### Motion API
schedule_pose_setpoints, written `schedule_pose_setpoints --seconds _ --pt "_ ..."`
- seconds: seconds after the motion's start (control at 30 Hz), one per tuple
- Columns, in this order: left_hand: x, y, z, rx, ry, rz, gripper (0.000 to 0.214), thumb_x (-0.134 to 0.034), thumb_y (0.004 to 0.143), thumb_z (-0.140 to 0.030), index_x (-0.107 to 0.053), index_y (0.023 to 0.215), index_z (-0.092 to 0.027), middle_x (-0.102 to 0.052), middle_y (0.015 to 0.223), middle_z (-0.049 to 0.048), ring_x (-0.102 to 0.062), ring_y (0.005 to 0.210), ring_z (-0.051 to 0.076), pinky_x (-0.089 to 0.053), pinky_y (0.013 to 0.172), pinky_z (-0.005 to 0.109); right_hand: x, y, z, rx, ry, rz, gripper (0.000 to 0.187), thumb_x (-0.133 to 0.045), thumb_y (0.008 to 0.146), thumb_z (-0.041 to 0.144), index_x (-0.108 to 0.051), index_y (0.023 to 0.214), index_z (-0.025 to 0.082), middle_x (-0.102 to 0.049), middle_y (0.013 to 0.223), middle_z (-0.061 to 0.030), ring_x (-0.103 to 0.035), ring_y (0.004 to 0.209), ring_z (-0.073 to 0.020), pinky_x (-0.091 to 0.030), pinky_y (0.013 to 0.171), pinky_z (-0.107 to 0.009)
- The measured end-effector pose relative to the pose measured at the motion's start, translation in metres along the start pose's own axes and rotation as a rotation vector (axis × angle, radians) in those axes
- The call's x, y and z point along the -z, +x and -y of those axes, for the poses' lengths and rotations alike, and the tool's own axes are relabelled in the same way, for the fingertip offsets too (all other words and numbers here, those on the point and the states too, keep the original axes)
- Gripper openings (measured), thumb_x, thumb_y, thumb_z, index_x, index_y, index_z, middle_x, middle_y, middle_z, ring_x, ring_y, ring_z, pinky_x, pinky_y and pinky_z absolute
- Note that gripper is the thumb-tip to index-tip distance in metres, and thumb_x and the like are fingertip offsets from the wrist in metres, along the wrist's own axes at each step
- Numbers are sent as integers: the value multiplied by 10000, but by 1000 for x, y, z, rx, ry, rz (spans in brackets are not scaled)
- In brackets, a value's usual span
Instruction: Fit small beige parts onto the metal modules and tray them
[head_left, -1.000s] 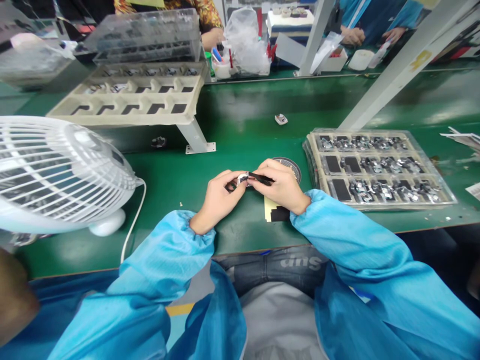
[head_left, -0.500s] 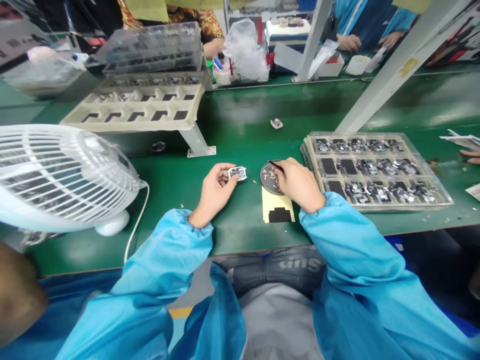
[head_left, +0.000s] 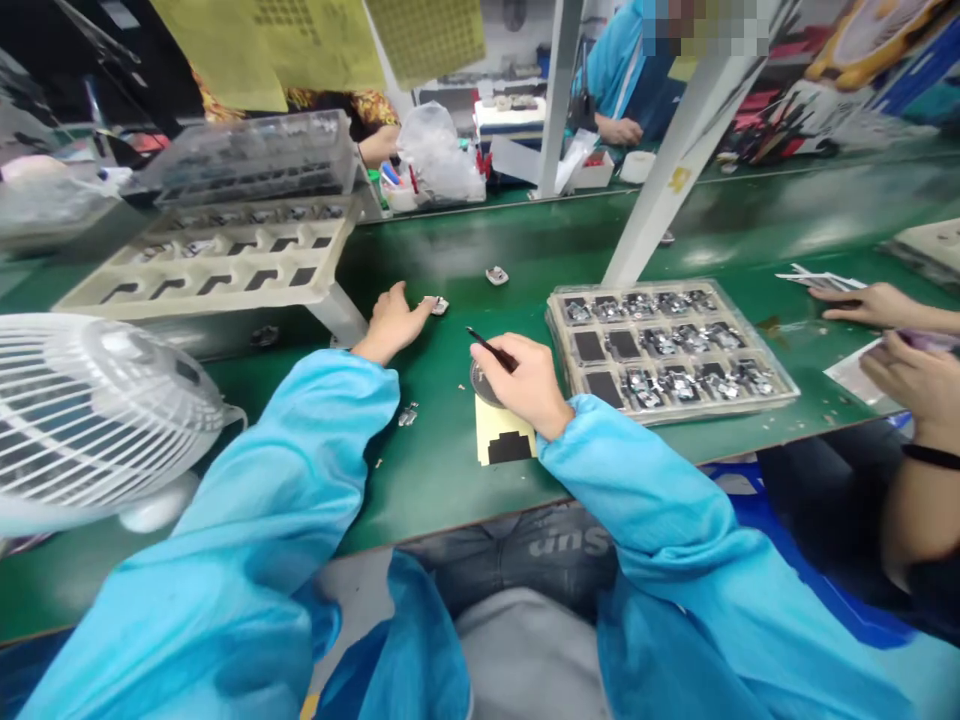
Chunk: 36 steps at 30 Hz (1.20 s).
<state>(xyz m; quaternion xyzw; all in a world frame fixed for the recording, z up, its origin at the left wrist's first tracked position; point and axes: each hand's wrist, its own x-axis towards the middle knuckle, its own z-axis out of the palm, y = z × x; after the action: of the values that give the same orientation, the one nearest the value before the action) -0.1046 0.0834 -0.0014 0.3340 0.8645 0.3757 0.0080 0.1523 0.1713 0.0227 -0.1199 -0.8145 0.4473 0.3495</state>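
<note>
My left hand (head_left: 394, 322) reaches forward over the green bench, fingers spread and thumb stretched out. At its thumb tip lies a small white-framed part (head_left: 440, 305); I cannot tell whether they touch. Nearer to me, a small silvery part (head_left: 407, 413) lies on the bench. My right hand (head_left: 525, 378) grips slim black tweezers (head_left: 491, 350), their tip pointing forward and left. Partly hidden under that hand is a round dark dish (head_left: 484, 385), with a yellow card (head_left: 491, 425) and its black cut-out shape (head_left: 510, 447) below.
A compartment tray (head_left: 675, 405) of metal parts stands at right, beside a slanted white post (head_left: 660, 200). A raised cream tray (head_left: 195, 305) and a white fan (head_left: 105, 420) are at left. Another white part (head_left: 496, 276) lies ahead. A co-worker's hands (head_left: 915, 370) show at far right.
My left hand has let go of the white-framed part it held and moved forward. A silvery part now shows on the bench. My right hand has lifted the tweezer tip off the dish.
</note>
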Motion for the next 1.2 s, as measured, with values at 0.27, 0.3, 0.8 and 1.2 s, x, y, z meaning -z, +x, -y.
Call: schedule_pose_setpoints --seconds 0.27,0.3,0.8,1.2 --pt "-79 51 -80 -162 289 308 743 -667 891 -526 -491 1519 -170 -456 1574 209 -379 1486 409 -317 1206 542 0 -5 0 -71 282 -43 560 -508 1024 620 -618 671 199 -598 560 11 -599 566 -126 -495 642 -282" --pt "-86 59 -82 -137 274 312 750 -683 880 -528 -502 1507 -159 -462 1567 222 -396 1473 419 -329 1193 550 -2 -4 -2 -142 322 -13 564 -499 1016 648 -616 697 199 -565 516 28 -569 518 -114 -473 591 -266" --pt "2 -104 -58 60 -831 441 559 -916 664 -297 -595 1100 -153 -752 948 78 -731 845 211 -603 813 358 24 -70 -22 -245 504 111 291 -771 911 463 -638 984 215 -704 940 -25 -703 877 -161 -589 833 -315" --pt "4 -178 -37 -284 -381 618 440 -743 858 -224 -591 1270 -251 -704 988 -2 -651 808 155 -475 695 246 22 -84 -37 -244 306 209 248 -718 957 469 -633 1023 245 -688 936 -22 -707 855 -183 -601 808 -343"
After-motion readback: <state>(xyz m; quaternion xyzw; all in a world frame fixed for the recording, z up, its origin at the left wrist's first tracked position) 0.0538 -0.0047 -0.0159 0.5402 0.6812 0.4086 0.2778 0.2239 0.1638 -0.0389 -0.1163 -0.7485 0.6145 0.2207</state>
